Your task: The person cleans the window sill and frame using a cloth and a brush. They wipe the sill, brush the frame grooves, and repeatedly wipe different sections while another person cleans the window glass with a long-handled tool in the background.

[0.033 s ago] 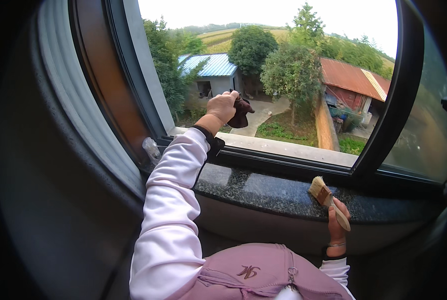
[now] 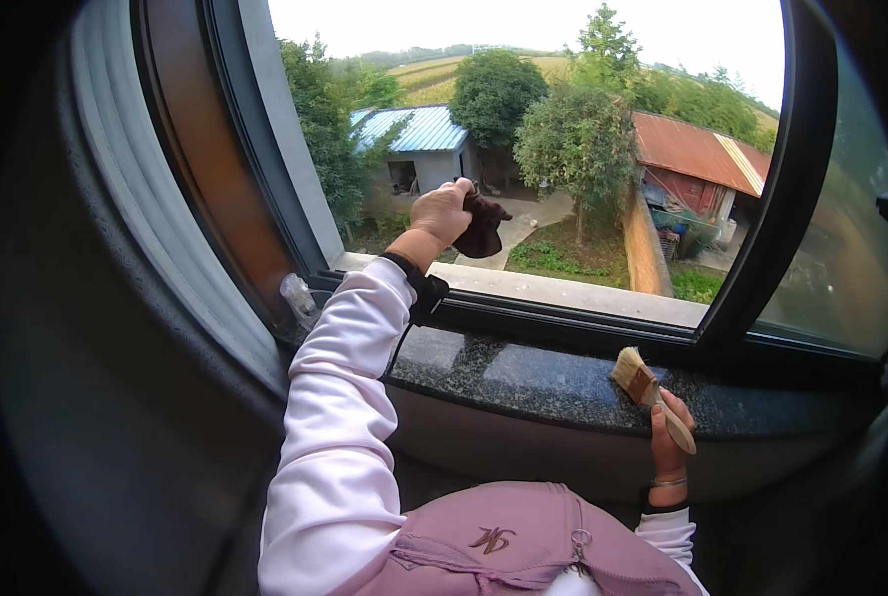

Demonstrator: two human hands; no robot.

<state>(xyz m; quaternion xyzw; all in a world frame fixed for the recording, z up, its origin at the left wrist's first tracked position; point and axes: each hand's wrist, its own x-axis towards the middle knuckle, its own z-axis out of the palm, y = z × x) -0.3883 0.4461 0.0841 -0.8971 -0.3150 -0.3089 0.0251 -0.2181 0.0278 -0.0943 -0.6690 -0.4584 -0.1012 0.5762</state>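
Observation:
My left hand (image 2: 439, 215) is stretched out through the open window, its fingers closed on a dark brown cloth (image 2: 480, 230). The cloth hangs bunched beyond the outer ledge, in the air. In my right hand (image 2: 672, 437) is a flat paintbrush (image 2: 637, 379) with pale bristles and a wooden handle. Its bristles point up and to the left, over the dark speckled stone windowsill (image 2: 523, 377); whether they touch the stone I cannot tell.
The dark window frame (image 2: 573, 333) crosses under my left forearm. A sliding glass pane (image 2: 831, 268) stands at the right. By the left jamb lies a clear plastic object (image 2: 300, 298). A pale curtain (image 2: 156, 199) hangs at the left. Outside is a yard with sheds and trees.
The cloth in my left hand has swung very slightly, its loose end shifting right. Both hands keep their grip, and the brush is nearly still.

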